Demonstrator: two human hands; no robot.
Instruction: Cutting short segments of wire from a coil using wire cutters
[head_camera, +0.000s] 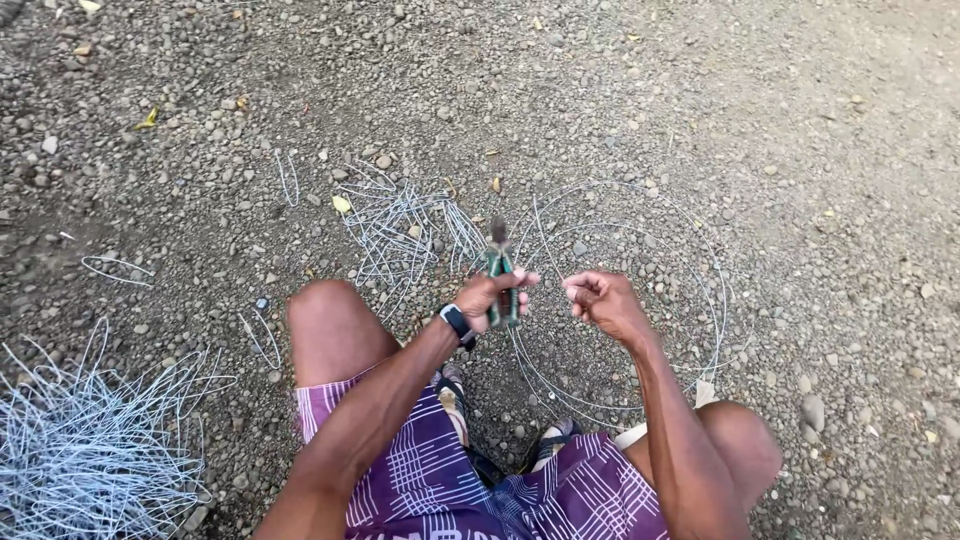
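Seated over gravel ground, the left hand clamps green-handled pliers while the right hand, fist closed, pinches wire from the coil at three o'clock, likely mid-cut; next, feeding wire to the pliers' tip.

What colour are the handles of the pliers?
Green, on the pliers in the left hand; head view.
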